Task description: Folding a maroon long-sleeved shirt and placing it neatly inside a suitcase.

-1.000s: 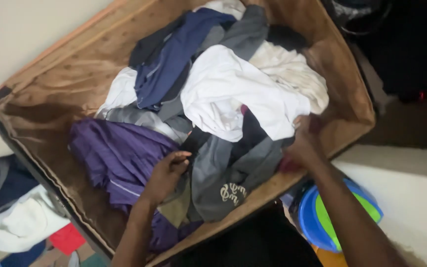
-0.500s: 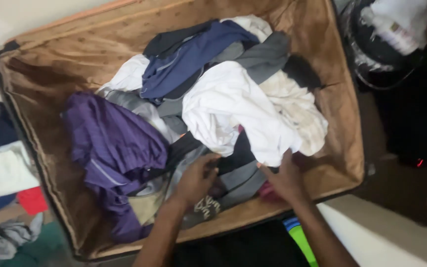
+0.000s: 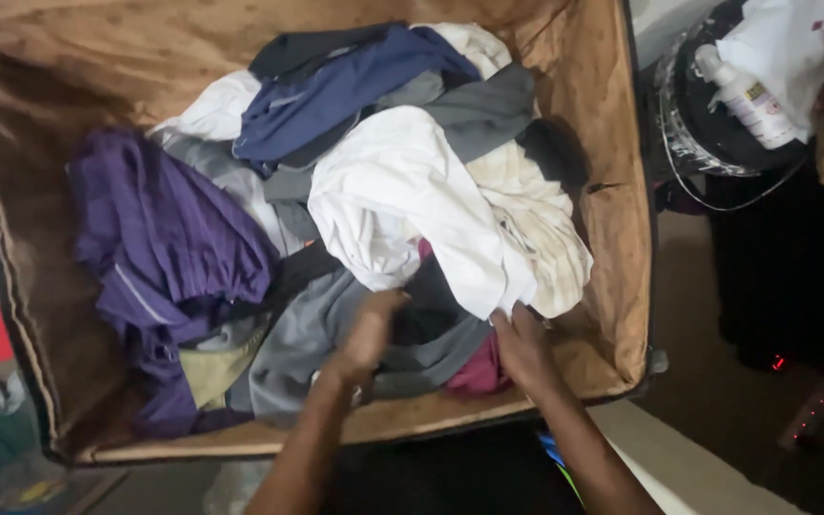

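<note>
**Inspector A:** Change since the earlier frame: both hands have drawn nearer the near wall of the suitcase (image 3: 622,286), and the left hand (image 3: 369,334) has slid off the purple garment (image 3: 169,253) onto the grey one.

**Inspector B:** Surroundings?

**Inspector A:** An open brown-lined suitcase full of loose clothes. A navy garment (image 3: 336,91) lies on the far side of the heap, a white shirt (image 3: 402,200) in the middle, a cream ribbed cloth (image 3: 541,224) to its right. Outside, far right, a dark round container (image 3: 708,133) carries a white bottle (image 3: 741,95). More clothes lie on the floor at the left edge. The white shirt overhangs the near garments and partly covers them.

**Inspector B:** The item being handled?

**Inspector A:** The grey garment (image 3: 307,343), crumpled, at the near centre of the case, between the purple one and a maroon cloth (image 3: 479,372).

**Inspector B:** Hands?

**Inspector A:** Left hand curled, fingers pressed down into the grey garment; a firm grip cannot be confirmed. Right hand (image 3: 522,343) is partly closed at the lower hem of the white shirt, touching it, just above the maroon cloth.
</note>
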